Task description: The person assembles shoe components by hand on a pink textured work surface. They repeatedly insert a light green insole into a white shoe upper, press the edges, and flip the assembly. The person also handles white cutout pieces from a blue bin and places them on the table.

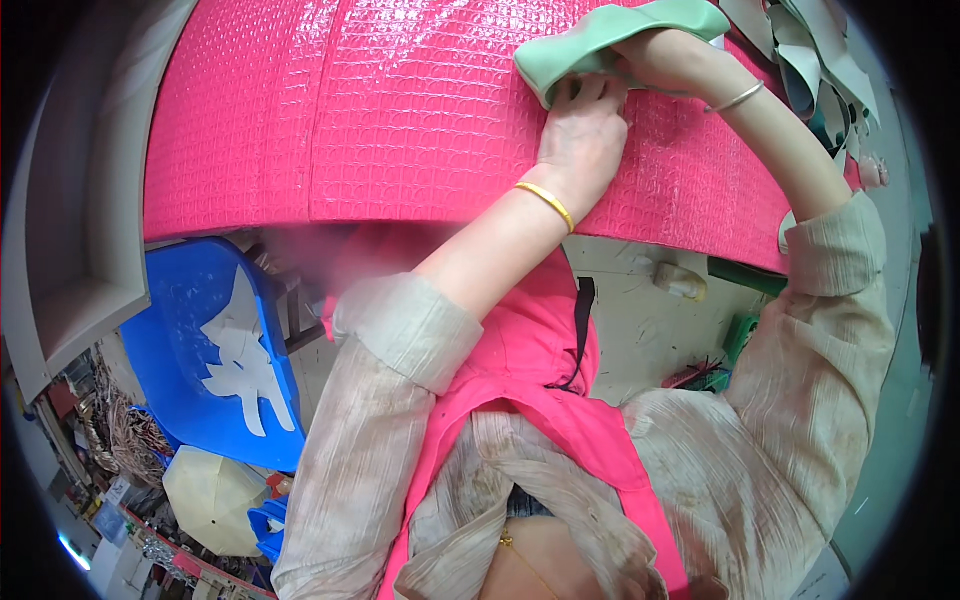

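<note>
A mint-green piece of soft, leather-like sheet (575,55) lies bent and folded at the far right of the pink-covered table. My left hand (585,130), with a gold bangle at the wrist, is closed at the near edge of the green piece, its fingertips tucked under the fold. My right hand (675,62), wearing a silver bangle, reaches in from the right and grips the same piece. The green material covers most of the right fingers. Both hands are close together, just above the tabletop.
Glossy pink textured sheeting covers the table (400,130). Loose pale and green sheet pieces (800,60) pile at the far right. A blue plastic chair (170,340) holds white cut-out pieces (245,350) at the left, beside a grey shelf-like frame (80,200). Below is a cream umbrella-like item (215,500).
</note>
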### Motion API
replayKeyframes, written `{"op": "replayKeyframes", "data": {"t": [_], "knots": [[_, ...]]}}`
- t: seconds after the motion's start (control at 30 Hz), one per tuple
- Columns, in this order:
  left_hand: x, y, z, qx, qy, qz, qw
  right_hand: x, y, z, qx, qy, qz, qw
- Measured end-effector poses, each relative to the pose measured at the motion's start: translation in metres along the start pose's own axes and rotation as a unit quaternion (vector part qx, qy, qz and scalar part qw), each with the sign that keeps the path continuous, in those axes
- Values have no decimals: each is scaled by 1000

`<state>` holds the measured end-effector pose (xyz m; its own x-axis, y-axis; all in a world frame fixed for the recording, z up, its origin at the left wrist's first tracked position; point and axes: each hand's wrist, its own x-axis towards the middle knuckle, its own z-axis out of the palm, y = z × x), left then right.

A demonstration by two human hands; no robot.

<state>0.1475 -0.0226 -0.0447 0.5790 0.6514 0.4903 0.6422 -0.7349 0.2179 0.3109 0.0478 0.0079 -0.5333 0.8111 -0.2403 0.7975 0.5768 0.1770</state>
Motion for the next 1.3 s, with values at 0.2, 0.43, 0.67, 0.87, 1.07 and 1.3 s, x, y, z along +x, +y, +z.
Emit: {"op": "replayKeyframes", "data": {"t": [0.2,0.43,0.67,0.87,1.07,1.3], "knots": [[4,22,7,5,-64,-60,996,6,8,26,-134,-40,59,988],[6,17,6,29,-223,-8,974,-35,-67,-35,425,5,116,898],[-27,-42,-86,188,-182,140,955,-54,-103,16,261,170,67,948],[-5,-58,-87,274,-214,272,897,-32,-105,21,213,236,29,948],[-7,-64,-92,147,-123,243,951,-22,-99,-5,74,235,-25,969],[-53,-19,-76,47,-154,167,973,-79,-107,-50,-176,15,-91,980]]}}
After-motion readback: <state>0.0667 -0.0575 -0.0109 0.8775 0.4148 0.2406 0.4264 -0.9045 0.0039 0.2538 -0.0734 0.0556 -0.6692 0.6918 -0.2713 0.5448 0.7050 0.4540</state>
